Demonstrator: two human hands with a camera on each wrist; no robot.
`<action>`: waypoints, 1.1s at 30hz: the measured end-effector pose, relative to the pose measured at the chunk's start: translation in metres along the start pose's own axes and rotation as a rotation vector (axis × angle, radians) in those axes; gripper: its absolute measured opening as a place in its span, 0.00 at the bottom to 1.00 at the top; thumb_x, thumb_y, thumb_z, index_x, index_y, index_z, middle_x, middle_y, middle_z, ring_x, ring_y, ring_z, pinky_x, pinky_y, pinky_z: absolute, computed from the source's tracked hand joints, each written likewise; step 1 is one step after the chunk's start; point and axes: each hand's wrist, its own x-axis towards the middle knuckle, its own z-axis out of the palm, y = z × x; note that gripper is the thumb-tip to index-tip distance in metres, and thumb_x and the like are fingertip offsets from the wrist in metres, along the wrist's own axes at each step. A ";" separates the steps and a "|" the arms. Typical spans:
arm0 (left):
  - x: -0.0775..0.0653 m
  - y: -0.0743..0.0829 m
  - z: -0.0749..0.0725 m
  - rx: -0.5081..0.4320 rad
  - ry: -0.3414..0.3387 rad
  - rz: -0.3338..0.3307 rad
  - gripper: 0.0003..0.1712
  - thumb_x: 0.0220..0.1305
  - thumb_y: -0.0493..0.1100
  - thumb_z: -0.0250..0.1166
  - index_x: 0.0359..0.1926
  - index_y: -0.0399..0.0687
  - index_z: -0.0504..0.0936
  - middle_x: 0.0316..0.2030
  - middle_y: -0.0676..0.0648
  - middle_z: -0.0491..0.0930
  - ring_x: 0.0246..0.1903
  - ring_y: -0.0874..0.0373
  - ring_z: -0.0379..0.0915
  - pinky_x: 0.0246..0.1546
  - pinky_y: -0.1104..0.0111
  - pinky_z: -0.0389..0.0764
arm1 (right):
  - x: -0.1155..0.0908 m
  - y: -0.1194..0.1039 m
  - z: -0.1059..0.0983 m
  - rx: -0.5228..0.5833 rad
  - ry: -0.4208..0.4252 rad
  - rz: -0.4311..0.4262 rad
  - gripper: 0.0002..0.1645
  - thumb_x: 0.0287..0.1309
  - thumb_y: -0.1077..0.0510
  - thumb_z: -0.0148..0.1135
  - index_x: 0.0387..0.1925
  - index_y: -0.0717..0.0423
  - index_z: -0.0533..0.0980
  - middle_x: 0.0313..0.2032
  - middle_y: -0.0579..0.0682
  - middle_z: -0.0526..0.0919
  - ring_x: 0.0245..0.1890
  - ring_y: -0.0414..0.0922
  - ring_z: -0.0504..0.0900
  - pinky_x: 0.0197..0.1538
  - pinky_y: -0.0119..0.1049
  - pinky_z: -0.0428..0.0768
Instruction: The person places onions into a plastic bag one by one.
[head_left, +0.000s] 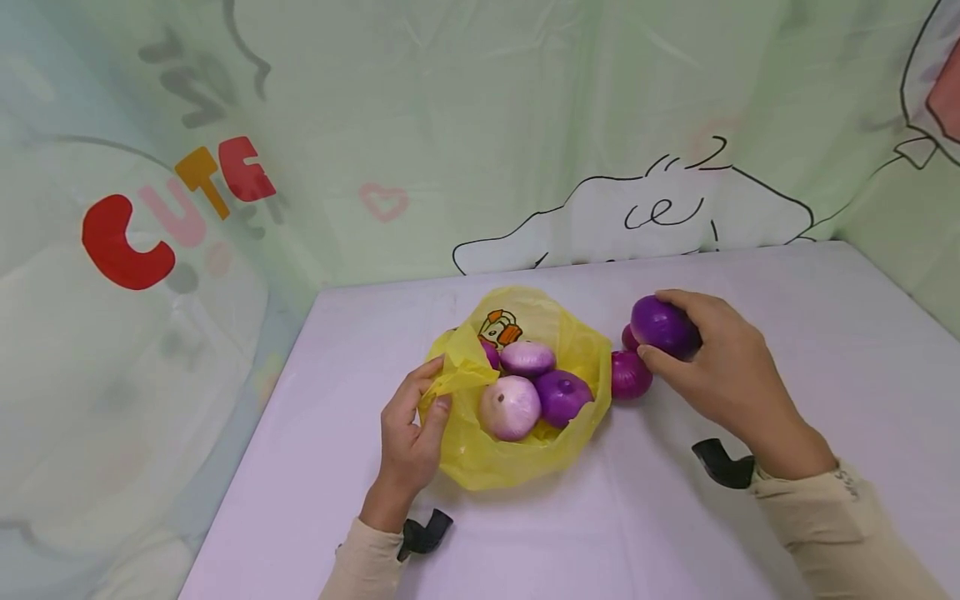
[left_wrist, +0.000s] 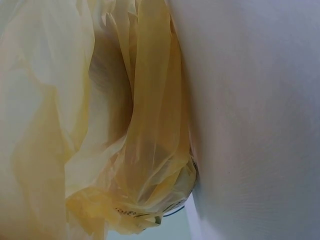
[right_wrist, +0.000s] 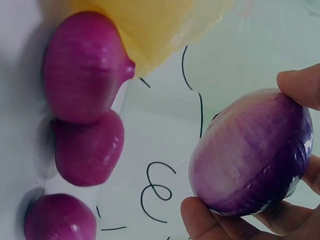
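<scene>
A yellow plastic bag (head_left: pixel 487 473) with a duck print stands wide-mouthed on the table. Inside it lie a pale onion (head_left: pixel 510 410), a purple onion (head_left: pixel 564 398), a lilac onion (head_left: pixel 528 358) and one partly hidden under the folded rim. My left hand (head_left: pixel 408 433) pinches the bag's left rim between thumb and fingers. To the right of the bag, my right hand (head_left: pixel 727 362) grips a large purple onion (head_left: pixel 663 327) above the table. The right wrist view shows this onion's paler side (right_wrist: pixel 245 155), with fingertips around it.
Magenta onions sit on the table by the bag's right side; in the right wrist view a large one (right_wrist: pixel 85 67), a second (right_wrist: pixel 90 150) and a third (right_wrist: pixel 60 217) form a row. Behind the table (head_left: pixel 555 550) hangs a printed curtain (head_left: pixel 525 125).
</scene>
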 end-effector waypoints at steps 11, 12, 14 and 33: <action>-0.001 -0.001 0.000 0.010 0.002 -0.013 0.04 0.65 0.28 0.56 0.39 0.34 0.77 0.61 0.37 0.80 0.60 0.43 0.79 0.64 0.67 0.77 | 0.002 -0.013 0.009 0.042 -0.032 -0.041 0.41 0.55 0.59 0.77 0.69 0.62 0.72 0.65 0.68 0.75 0.61 0.67 0.74 0.53 0.72 0.79; -0.001 -0.001 0.000 0.011 0.002 -0.013 0.04 0.65 0.28 0.56 0.39 0.34 0.77 0.61 0.37 0.80 0.60 0.43 0.79 0.64 0.67 0.77 | 0.002 -0.014 0.010 0.044 -0.038 -0.041 0.41 0.56 0.59 0.77 0.69 0.62 0.71 0.65 0.68 0.74 0.61 0.67 0.74 0.53 0.72 0.79; -0.001 -0.001 0.000 0.010 0.002 -0.015 0.04 0.66 0.28 0.56 0.39 0.34 0.77 0.61 0.37 0.80 0.60 0.43 0.79 0.65 0.67 0.77 | 0.002 -0.017 0.011 0.048 -0.044 -0.044 0.41 0.56 0.58 0.76 0.69 0.62 0.71 0.65 0.68 0.74 0.61 0.67 0.74 0.53 0.71 0.79; -0.001 0.000 0.001 0.007 -0.003 -0.022 0.04 0.66 0.27 0.56 0.39 0.33 0.77 0.61 0.37 0.80 0.60 0.43 0.79 0.65 0.67 0.77 | 0.004 -0.041 0.030 0.089 -0.100 -0.095 0.38 0.57 0.59 0.75 0.68 0.59 0.73 0.66 0.63 0.74 0.60 0.63 0.78 0.54 0.63 0.83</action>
